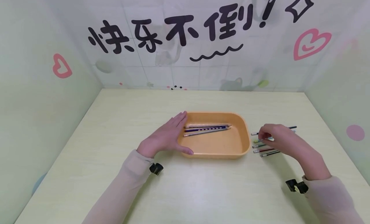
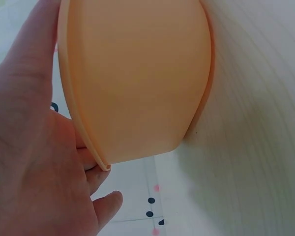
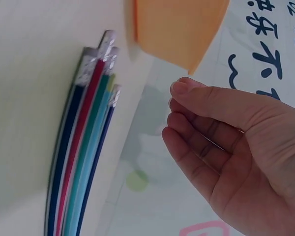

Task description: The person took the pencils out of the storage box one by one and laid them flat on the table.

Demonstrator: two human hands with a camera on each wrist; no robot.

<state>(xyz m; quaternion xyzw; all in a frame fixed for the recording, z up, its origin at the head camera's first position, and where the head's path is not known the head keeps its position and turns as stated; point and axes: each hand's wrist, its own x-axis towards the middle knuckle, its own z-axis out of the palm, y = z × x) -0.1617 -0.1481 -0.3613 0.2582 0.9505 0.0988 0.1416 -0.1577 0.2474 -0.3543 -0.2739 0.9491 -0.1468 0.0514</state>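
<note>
An orange plastic tray (image 1: 214, 147) with rounded corners sits mid-table, and three pencils (image 1: 206, 129) lie in its far left part. My left hand (image 1: 166, 135) rests against the tray's left end, its fingers extended along the far corner and its thumb on the near rim. From the left wrist, the palm shows beside the rim of the tray (image 2: 137, 88). Right of the tray, my right hand (image 1: 278, 137) hovers over several pencils (image 1: 261, 150) laid side by side. In the right wrist view, its thumb (image 3: 226, 101) lies close to the loosely bent fingers, with nothing between them.
The pale wooden table (image 1: 202, 192) is bounded by a printed back wall (image 1: 185, 76) and side walls. A pale sleeve with a black wrist clip (image 1: 156, 168) covers the left forearm; another black clip (image 1: 296, 186) is at the right wrist.
</note>
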